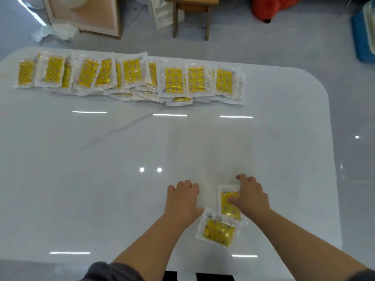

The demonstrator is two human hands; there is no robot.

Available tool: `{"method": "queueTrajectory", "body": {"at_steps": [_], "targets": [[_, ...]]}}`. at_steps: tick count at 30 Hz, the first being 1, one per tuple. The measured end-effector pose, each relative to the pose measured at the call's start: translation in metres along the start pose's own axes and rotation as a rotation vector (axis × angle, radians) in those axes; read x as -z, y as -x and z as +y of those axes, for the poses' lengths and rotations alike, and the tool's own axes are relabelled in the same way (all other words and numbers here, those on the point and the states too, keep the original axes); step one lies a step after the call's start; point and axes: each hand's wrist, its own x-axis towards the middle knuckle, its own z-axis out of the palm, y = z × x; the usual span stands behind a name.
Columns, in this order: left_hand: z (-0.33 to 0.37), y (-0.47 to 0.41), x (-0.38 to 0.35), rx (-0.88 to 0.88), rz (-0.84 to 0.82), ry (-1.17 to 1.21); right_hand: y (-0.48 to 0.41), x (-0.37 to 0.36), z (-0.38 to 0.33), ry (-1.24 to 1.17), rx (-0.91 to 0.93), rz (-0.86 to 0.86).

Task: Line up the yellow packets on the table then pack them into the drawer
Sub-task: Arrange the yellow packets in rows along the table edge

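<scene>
White glossy bench (101, 159), rounded far corners, near edge under the forearms. Drawer not in view.

Row of yellow packets (129, 78) along the far edge: overlapping, some skewed, more layered beneath, so not yet a tidy line.

Left hand (182, 199): palm down on bare bench, fingertips bent, holding nothing.

Right hand (251, 197): lies over the upright packet (226, 207), thumb on its yellow face, fingers curled past its far edge. Pressing or pinching, cannot tell.

Tilted packet (220, 232): just nearer than the upright one, corner overlapping it, close to the left thumb.

Handling, judged: light, thin, soft clear pouches with a flat sealed border; likely slick on this polished top. They should slide under a flat palm. To lift, pinch the clear border.

Room: wide bare stretch between the hands and the far row. The row sits right at the far edge, so pushing packets up against it risks tipping some off.
</scene>
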Motion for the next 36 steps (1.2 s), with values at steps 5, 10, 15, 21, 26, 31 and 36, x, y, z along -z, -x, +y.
{"method": "queueTrajectory", "body": {"at_steps": [5,10,15,21,26,31,36], "targets": [[0.041,0.003,-0.040,-0.088,-0.084,-0.171,0.008,-0.031,0.014,0.082,-0.033,0.057],[0.053,0.000,-0.063,-0.129,-0.030,-0.231,-0.004,-0.033,0.022,-0.139,-0.025,-0.023],[0.054,-0.007,-0.068,-0.101,-0.046,-0.207,-0.017,-0.027,0.028,-0.288,0.033,-0.061],[0.041,-0.010,-0.056,-0.100,-0.028,-0.067,-0.026,-0.008,0.027,-0.507,0.025,-0.057],[0.011,-0.015,-0.037,0.087,-0.096,0.557,-0.033,0.012,0.014,-1.102,-0.103,-0.153],[-0.041,-0.020,-0.005,0.386,0.021,0.963,-0.037,0.028,-0.023,-1.350,-0.122,-0.224],[-0.124,-0.023,0.039,0.513,0.211,1.268,-0.033,0.044,-0.104,-1.396,-0.031,-0.349]]}}
